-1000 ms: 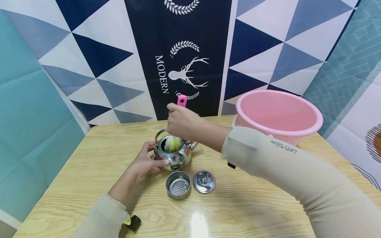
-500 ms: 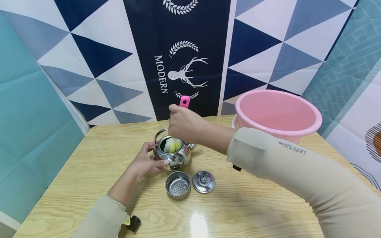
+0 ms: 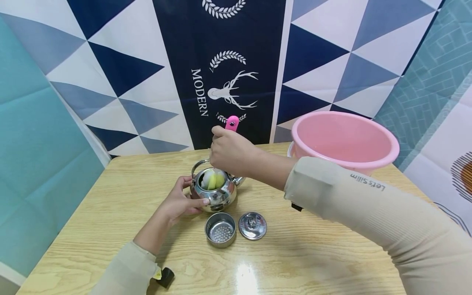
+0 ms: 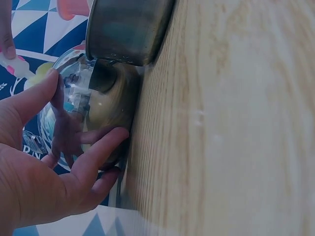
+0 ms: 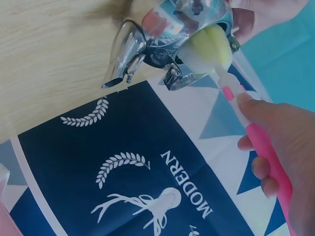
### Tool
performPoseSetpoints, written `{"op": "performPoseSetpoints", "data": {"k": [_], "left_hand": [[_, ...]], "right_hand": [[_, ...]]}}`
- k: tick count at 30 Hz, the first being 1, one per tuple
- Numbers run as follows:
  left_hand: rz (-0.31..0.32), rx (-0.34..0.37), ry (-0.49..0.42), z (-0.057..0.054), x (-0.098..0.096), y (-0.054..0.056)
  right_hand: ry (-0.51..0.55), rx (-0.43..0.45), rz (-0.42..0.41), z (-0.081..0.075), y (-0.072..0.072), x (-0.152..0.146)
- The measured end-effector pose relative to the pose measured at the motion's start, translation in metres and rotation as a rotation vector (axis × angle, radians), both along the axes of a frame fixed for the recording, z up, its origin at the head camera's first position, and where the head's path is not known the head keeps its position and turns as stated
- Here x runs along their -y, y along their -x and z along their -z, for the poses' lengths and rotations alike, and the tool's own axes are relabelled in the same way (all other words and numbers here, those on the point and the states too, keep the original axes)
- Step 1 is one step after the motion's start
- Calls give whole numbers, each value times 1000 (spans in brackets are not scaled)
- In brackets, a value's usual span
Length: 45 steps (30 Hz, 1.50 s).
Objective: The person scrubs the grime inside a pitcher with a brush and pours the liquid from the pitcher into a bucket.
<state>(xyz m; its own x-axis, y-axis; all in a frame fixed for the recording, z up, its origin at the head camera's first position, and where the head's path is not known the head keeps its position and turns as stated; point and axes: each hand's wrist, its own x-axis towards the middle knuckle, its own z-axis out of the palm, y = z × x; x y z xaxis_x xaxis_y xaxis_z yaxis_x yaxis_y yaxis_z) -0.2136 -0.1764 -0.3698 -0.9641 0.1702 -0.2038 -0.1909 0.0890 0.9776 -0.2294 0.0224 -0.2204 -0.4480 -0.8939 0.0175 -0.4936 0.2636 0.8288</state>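
Between the two hands stands the teapot (image 3: 223,199), upright and uncovered on the table (image 3: 110,196). The left hand (image 3: 179,203) grips its body, presumably so that it cannot turn. The right hand (image 3: 233,150), above the opening, is wrapped round the pink-and-white handle (image 5: 266,147) of a sponge brush (image 5: 227,80), whose yellow-and-white head (image 3: 217,180) sits in the opening; the steep hold probably suits so narrow a mouth. Just right of the left hand, on its near side, stands the perforated strainer (image 3: 220,243), with the lid (image 3: 252,225) beside it, both apparently set aside to free the mouth. To the right of the right hand is a pink basin (image 3: 346,137). Legible writing: MODERN on the wall cloth (image 3: 265,49) beyond the right hand; seemingly "Let's Silim" on the right sleeve (image 3: 332,192).
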Motion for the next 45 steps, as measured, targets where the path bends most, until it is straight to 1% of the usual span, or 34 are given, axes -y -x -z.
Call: {"op": "performPoseSetpoints", "data": {"k": [5, 18, 24, 37, 45], "left_hand": [[-2, 8, 4, 0, 0, 0], [-6, 9, -7, 1, 0, 0], [-8, 10, -2, 1, 0, -1], [-5, 15, -8, -1, 0, 0], [-13, 18, 4, -2, -2, 0]], "right_hand": [[4, -28, -9, -5, -1, -2], [5, -16, 0, -22, -2, -10], [24, -41, -19, -28, -3, -14], [33, -40, -19, -35, -7, -18], [60, -64, -49, -35, -6, -21]]}}
